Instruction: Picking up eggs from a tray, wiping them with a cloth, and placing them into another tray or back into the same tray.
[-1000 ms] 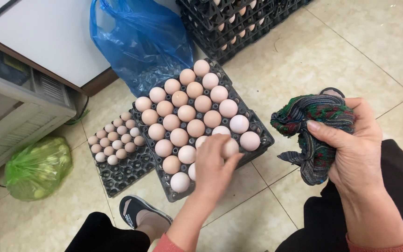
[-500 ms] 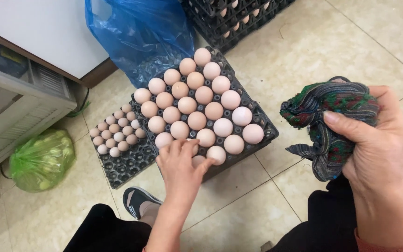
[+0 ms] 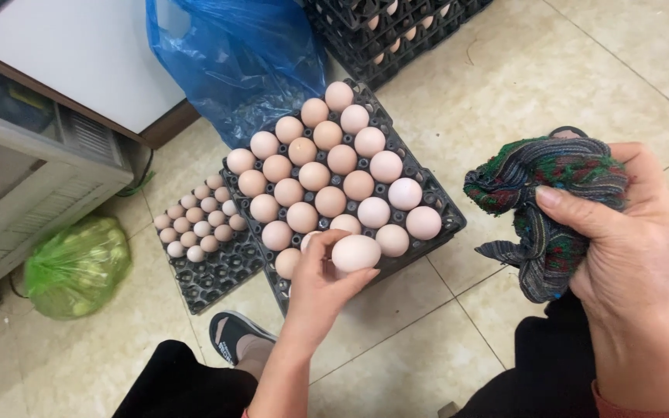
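Left hand (image 3: pixel 320 280): fingers closed around one pale egg (image 3: pixel 355 252), held at the near edge of the black egg tray (image 3: pixel 444 207), just above it. Full rows of eggs beyond the fingertips. Right hand (image 3: pixel 630 232): clamped on a bunched dark striped cloth (image 3: pixel 545 193), well apart to the right of the tray. Left of left hand: smaller tray of small eggs (image 3: pixel 199 226) on tiled floor (image 3: pixel 551 85). Beyond the trays: blue plastic bag (image 3: pixel 234 58).

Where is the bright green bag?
In the head view, the green bag lies on the tiled floor at the far left, below the white cabinet and left of the small tray of little eggs.
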